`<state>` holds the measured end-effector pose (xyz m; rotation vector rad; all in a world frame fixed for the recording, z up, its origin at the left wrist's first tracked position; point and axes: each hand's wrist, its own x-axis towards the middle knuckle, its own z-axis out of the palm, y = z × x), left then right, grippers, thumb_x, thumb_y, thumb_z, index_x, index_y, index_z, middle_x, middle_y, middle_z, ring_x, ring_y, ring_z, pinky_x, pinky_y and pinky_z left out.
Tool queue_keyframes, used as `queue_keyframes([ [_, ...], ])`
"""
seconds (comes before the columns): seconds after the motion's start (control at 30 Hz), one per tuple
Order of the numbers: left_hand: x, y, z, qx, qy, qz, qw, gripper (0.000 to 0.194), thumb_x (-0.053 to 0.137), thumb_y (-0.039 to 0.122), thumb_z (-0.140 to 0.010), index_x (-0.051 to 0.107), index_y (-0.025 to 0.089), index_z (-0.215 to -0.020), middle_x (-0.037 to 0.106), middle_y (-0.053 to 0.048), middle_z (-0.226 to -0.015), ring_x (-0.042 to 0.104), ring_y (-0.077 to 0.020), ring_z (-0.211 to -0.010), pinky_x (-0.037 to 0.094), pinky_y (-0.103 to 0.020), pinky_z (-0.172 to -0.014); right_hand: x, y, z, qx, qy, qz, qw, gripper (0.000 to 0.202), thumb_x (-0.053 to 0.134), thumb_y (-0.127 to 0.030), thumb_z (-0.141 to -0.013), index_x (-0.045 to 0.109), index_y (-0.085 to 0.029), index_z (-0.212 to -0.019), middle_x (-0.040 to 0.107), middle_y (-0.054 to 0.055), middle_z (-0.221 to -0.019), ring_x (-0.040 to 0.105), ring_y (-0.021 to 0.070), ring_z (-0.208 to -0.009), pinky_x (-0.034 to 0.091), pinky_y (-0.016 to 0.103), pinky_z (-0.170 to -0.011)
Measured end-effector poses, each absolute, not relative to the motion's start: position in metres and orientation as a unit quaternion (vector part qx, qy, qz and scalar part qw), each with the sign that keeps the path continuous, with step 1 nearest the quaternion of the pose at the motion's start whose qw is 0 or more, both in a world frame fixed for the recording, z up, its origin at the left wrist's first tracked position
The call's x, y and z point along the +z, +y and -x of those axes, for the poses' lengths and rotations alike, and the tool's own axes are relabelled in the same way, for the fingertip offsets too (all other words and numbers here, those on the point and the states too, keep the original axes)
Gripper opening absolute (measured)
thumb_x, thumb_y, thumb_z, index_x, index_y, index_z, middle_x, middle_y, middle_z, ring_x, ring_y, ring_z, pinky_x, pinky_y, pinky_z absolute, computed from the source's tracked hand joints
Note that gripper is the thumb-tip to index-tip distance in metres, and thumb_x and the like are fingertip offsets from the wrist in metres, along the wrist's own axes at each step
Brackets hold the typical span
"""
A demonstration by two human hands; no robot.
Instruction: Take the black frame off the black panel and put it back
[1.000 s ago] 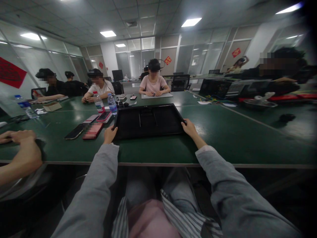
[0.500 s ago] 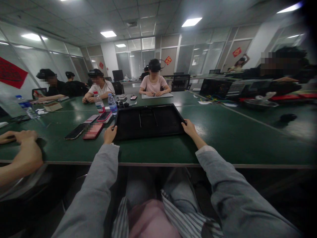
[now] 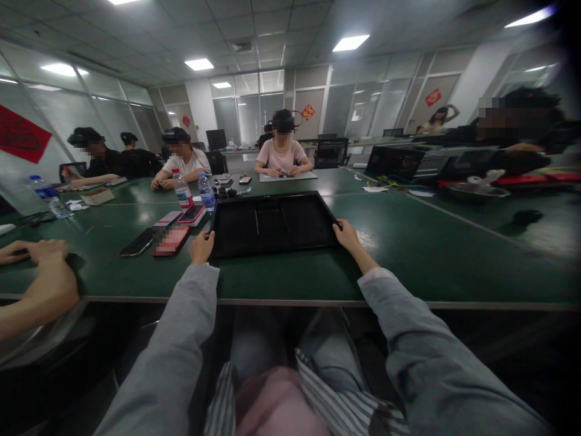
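The left hand (image 3: 202,246) clasps the near left corner of the flat black rectangular panel (image 3: 272,223), and the right hand (image 3: 347,235) clasps its right edge; between them, the panel lies on the green table (image 3: 408,254).

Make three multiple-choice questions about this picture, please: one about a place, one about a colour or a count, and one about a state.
1. Where does the black tray lie?
A. on the green table, between the person's two hands
B. on the person's lap
C. on a chair

2. How many water bottles stand close beyond the tray's far left corner?
A. none
B. two
C. five

3. How do the hands meet the tray?
A. both hang in the air above it
B. one hand at each near corner
C. both lie flat in its middle

Answers: 1 A, it lies on the table. 2 B, the two bottles stand side by side. 3 B, the left hand and the right hand each touch a corner.
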<state>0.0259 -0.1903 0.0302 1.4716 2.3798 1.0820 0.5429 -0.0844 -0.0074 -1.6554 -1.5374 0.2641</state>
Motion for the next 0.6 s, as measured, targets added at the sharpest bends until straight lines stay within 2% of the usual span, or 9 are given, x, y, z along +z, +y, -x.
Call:
queue_keyframes([
  [0.33,0.0255,-0.1839,-0.0219,0.367,0.787,-0.489,0.085,0.048,0.054,0.051,-0.098,0.066,0.019,-0.132,0.071,-0.014,-0.130,0.064,-0.0301,-0.124,0.047,-0.039,-0.102,-0.0098,-0.0846,-0.5419,0.091,-0.618,0.658,0.421,0.042,0.049,-0.037,-0.094,0.062,-0.015,-0.127,0.072,0.018,-0.119,0.067,0.0323,-0.113,0.051,0.048,-0.101],
  [0.6,0.0266,-0.1842,-0.0222,0.361,0.785,-0.495,0.084,0.050,0.055,0.049,-0.098,0.064,0.016,-0.135,0.069,-0.017,-0.133,0.063,-0.0315,-0.125,0.048,-0.041,-0.102,-0.0041,-0.0895,-0.5401,0.090,-0.625,0.671,0.388,0.043,0.047,-0.031,-0.095,0.059,-0.013,-0.132,0.071,0.020,-0.121,0.065,0.0328,-0.117,0.050,0.046,-0.101],
])
